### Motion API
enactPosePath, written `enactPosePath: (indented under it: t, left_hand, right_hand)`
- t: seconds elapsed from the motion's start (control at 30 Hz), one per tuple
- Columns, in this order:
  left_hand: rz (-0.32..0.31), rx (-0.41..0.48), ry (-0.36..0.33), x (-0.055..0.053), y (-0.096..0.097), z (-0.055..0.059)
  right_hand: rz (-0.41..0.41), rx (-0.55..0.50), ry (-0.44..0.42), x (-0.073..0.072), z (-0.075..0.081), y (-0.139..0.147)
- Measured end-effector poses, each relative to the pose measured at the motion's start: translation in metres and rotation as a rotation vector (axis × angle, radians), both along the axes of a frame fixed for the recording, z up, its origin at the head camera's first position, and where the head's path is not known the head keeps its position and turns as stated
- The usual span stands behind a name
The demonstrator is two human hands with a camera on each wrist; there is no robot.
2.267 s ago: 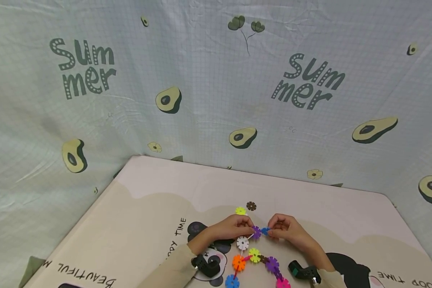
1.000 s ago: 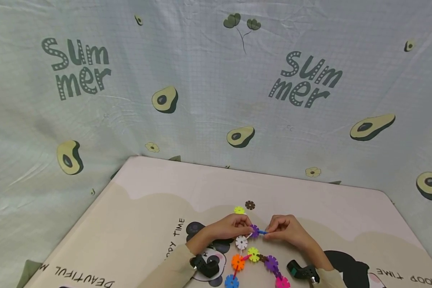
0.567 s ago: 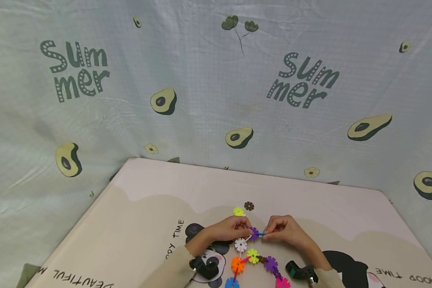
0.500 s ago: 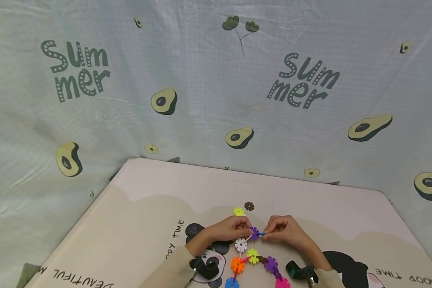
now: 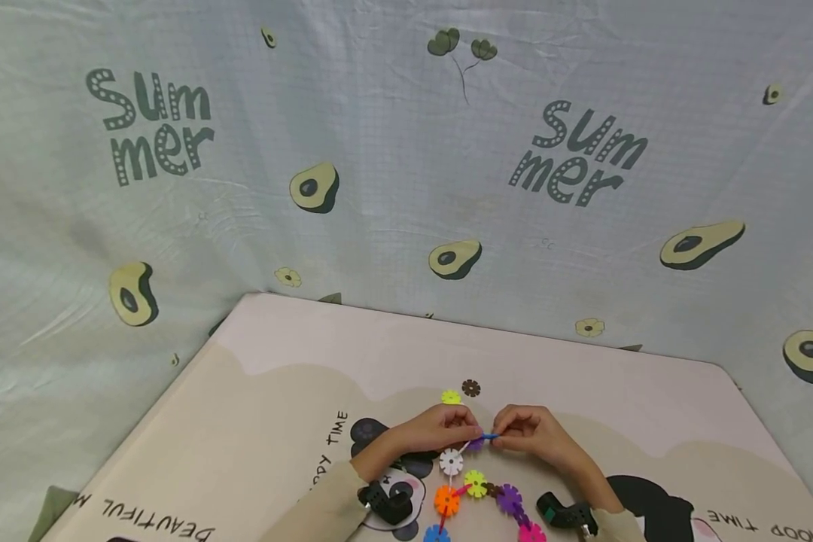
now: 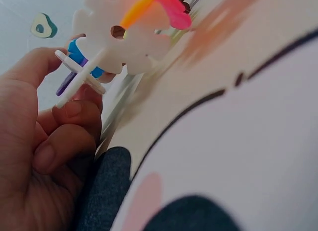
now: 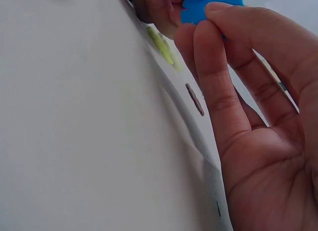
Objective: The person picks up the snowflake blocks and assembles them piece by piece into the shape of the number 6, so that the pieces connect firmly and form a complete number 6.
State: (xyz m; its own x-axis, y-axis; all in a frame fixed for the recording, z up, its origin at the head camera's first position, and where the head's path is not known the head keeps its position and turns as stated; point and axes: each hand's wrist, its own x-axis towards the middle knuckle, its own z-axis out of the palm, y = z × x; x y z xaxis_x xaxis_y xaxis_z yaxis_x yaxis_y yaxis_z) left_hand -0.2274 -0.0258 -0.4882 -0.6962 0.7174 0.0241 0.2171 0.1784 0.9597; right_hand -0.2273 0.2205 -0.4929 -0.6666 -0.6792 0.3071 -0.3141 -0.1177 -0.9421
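Observation:
My left hand (image 5: pixel 440 427) holds a purple snowflake disc (image 5: pixel 476 445) at the end of a joined chain of notched plastic discs. Thumb and fingertips of my right hand (image 5: pixel 530 429) pinch a blue snowflake disc (image 7: pixel 196 10), seen edge-on in the head view right at the purple one. In the left wrist view, blue and purple edges show behind a thin white disc (image 6: pixel 79 82). From there the chain runs through a white disc (image 5: pixel 451 461) to an orange disc (image 5: pixel 447 500) and a yellow-green disc (image 5: pixel 475 483). My left fingers partly cover the purple disc.
Beyond my left hand lie a loose brown disc (image 5: pixel 470 388) and a yellow disc (image 5: pixel 451 396). The chain continues toward me with a purple disc (image 5: pixel 509 498), a pink disc (image 5: pixel 532 533) and a blue disc (image 5: pixel 436 534). A printed cloth (image 5: pixel 298 339) covers the table; a curtain (image 5: pixel 379 135) hangs behind.
My right hand has come left, closer to my left hand, bringing the blue disc to the purple one. The blue disc has turned edge-on, and the purple disc is now more hidden.

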Motion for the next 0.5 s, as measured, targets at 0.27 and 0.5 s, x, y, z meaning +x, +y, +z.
enactPosePath:
  t: [0.27, 0.5]
  left_hand:
    - [-0.027, -0.069, 0.027, -0.0013, 0.0008, 0.0018]
    - [-0.038, -0.082, 0.047, -0.0026, 0.0, 0.0016]
  right_hand:
    - [-0.014, 0.033, 0.004, -0.0005, 0.0007, -0.0033]
    - [0.071, 0.045, -0.003, -0.0044, 0.0016, -0.0093]
